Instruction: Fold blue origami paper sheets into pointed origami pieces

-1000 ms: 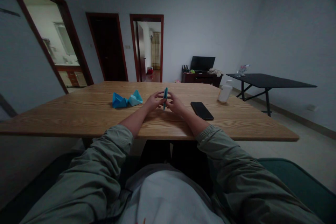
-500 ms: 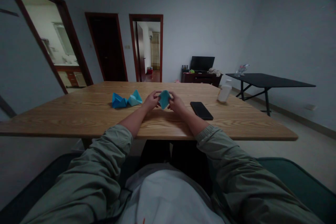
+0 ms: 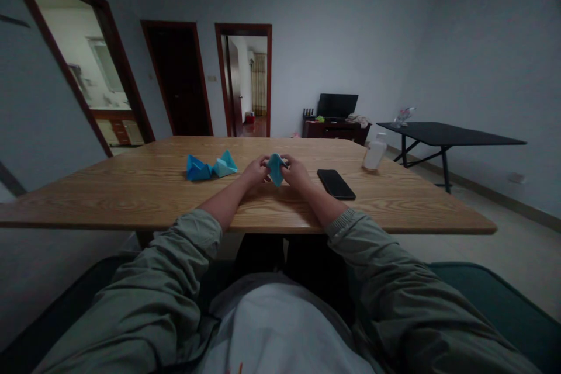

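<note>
A light-blue folded paper, roughly diamond-shaped, is held up just above the wooden table. My left hand pinches its left side, and my right hand grips its right side. Both sets of fingers are closed on the paper, partly hidden by it. To the left of my hands stand two origami pieces side by side: a darker blue one and a lighter blue one, close against each other.
Right of my right forearm lies a black phone. Farther right stands a translucent bottle with a white cap. A black folding table is beyond the table's right side, and a television sits at the back.
The folded paper has tipped and narrowed between my fingers, its lower point now slightly lower. Both hands keep hold of it; the origami pieces, phone and bottle stay put.
</note>
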Demonstrator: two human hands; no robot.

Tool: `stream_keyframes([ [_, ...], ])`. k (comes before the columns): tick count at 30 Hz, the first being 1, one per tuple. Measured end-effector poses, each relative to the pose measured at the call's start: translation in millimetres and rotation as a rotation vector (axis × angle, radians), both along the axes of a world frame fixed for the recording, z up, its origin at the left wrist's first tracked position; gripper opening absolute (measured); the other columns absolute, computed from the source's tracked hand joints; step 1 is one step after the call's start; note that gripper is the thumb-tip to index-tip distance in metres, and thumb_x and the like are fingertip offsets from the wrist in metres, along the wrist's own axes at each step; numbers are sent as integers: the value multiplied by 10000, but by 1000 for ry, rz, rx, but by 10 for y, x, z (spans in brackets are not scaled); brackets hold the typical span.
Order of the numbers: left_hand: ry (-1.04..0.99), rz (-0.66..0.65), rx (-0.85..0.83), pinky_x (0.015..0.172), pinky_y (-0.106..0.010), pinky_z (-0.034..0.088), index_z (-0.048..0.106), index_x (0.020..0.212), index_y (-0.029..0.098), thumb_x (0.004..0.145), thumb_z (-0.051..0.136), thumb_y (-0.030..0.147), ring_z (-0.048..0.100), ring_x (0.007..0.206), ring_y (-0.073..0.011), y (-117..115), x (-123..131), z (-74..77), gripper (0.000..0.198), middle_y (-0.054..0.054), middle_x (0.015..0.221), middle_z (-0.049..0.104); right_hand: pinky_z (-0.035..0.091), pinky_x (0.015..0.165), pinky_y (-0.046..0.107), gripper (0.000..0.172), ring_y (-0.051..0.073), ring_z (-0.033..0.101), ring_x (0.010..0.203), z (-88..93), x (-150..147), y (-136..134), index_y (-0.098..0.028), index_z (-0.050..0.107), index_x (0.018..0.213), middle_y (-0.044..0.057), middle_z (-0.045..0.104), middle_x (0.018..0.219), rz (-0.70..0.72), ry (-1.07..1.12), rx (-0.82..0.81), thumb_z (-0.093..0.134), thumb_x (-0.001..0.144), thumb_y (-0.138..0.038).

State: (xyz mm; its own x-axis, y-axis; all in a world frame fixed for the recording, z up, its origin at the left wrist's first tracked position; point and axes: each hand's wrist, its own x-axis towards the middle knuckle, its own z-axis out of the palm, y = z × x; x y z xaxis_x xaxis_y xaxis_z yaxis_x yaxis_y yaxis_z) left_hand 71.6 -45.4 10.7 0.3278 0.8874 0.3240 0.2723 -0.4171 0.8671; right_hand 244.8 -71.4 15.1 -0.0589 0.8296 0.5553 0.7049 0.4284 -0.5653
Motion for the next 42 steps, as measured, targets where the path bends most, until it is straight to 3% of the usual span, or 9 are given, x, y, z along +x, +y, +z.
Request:
stream_keyframes([
  [6,336,303,400,684,-278,434,551,1058,241,841,598,294,636,751,-218,-227,193,54,228,-58,824,666,453,662,311,252,245,644,753,97,-126,-145,-218,646,1044,117,694,859,-266,-231,-23,509,905,-377],
  [11,385,320,428,685,-286,411,527,1118,248,876,541,320,623,741,-234,-278,211,90,253,-49,776,643,448,665,327,281,263,647,763,133,-131,-139,-224,652,1038,128,693,865,-311,-236,-35,474,919,-405],
  [15,315,295,455,667,-265,413,549,1126,263,848,522,251,601,693,-190,-198,72,97,280,-16,742,598,440,652,295,243,228,633,748,76,2,-22,-231,639,1065,85,692,851,-228,-152,9,535,868,-327],
  [17,217,221,370,624,-248,425,560,1130,267,837,486,226,590,617,-151,-126,-1,93,304,-2,754,583,436,640,260,316,188,619,713,33,78,51,-232,618,1117,46,690,842,-122,-69,8,569,804,-221],
  [20,33,59,57,531,-227,442,528,1205,258,815,451,241,596,537,-119,-47,-70,99,398,-10,831,588,438,622,230,498,154,591,657,-21,143,132,-231,593,1188,-2,669,776,23,-6,-15,541,714,-88],
  [26,-305,-286,-399,582,-338,561,507,1255,262,759,485,428,666,720,-206,-115,-141,183,524,-70,1003,621,473,761,272,537,192,621,866,-40,110,113,-234,618,1227,23,696,971,125,-50,62,523,727,-63],
  [30,-327,-173,-403,598,-351,575,475,1266,288,745,594,578,645,731,-185,-127,-108,158,608,-64,1057,615,470,773,297,546,216,630,871,-18,70,57,-233,618,1237,46,700,991,94,-131,78,557,721,-62],
  [35,-244,-114,-327,587,-287,547,396,1340,285,606,824,506,625,720,-154,-75,-28,64,878,-46,992,641,463,679,255,574,181,622,779,-28,47,61,-231,545,1280,41,690,973,139,-52,36,622,725,-103],
  [42,-335,-4,-189,519,-189,430,467,1302,239,559,857,447,612,660,-124,72,-109,35,865,-60,973,666,438,519,200,696,112,572,589,-30,110,111,-207,386,1386,-8,620,806,387,237,-157,615,730,-183],
])
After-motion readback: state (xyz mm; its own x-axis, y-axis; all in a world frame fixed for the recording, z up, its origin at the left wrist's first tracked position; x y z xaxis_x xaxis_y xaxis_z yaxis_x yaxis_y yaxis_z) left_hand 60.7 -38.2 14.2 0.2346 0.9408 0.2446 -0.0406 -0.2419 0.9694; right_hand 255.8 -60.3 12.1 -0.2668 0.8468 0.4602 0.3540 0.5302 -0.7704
